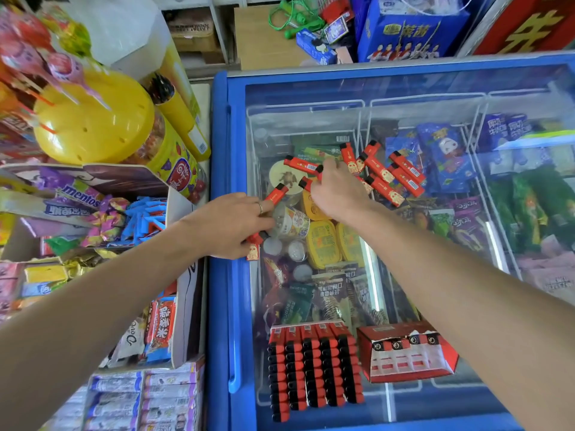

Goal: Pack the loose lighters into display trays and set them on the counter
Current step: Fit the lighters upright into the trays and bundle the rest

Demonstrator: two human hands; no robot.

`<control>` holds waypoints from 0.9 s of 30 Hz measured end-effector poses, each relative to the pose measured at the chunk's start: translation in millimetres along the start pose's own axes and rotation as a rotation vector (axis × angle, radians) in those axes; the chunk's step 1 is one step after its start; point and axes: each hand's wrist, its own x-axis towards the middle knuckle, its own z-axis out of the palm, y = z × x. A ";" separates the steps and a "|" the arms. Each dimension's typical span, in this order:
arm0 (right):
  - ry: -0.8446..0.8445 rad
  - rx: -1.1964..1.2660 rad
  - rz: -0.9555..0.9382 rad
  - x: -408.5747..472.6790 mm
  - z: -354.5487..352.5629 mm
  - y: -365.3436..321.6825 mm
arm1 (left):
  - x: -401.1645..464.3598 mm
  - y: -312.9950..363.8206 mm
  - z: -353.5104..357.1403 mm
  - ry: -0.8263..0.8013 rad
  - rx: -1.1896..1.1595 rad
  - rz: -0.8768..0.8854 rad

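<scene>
Several loose red lighters [393, 174] lie scattered on the glass lid of a blue freezer [219, 213]. My left hand [230, 227] grips a few red lighters [275, 194] at the lid's left side. My right hand [334, 189] reaches into the pile, fingers closed around a lighter [306, 183]. Near the front of the lid stands a full display tray of lighters [314, 367], black caps up in rows. To its right sits a second red display tray [407, 353], nearly empty, with a few lighters in its back row.
Ice creams and frozen snacks show through the glass under the lighters. A candy counter [93, 213] with a yellow lollipop stand [93, 119] crowds the left. Blue gift boxes [410, 26] and cardboard stand behind the freezer.
</scene>
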 end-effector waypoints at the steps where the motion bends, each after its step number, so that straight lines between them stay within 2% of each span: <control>1: -0.003 -0.116 -0.062 2.0 2.2 -0.2 | 2.0 1.3 -0.1 -0.025 0.013 0.016; 3: -0.071 -0.286 -0.149 5.4 5.1 -1.5 | 7.0 3.0 -0.3 -0.105 0.029 0.015; 6: -0.141 -0.383 -0.195 6.6 3.3 -5.8 | 8.8 2.6 -1.4 -0.122 0.059 0.021; 15: -0.203 -0.444 -0.254 15.0 6.0 -5.4 | 11.8 -3.7 13.6 -0.065 0.126 0.109; 19: -0.253 -0.461 -0.299 19.0 1.4 -9.1 | 13.4 -0.7 18.3 0.023 0.031 0.101; 23: -0.042 -0.433 -0.297 31.7 -1.0 -10.4 | 15.1 10.8 9.6 0.145 -0.352 -0.134; 25: -0.022 -0.477 -0.297 35.0 -5.7 -12.3 | 23.0 14.9 4.6 0.211 -0.492 -0.325; 27: -0.063 -0.527 -0.286 36.1 -7.8 -13.1 | 32.1 16.2 5.2 0.246 -0.526 -0.499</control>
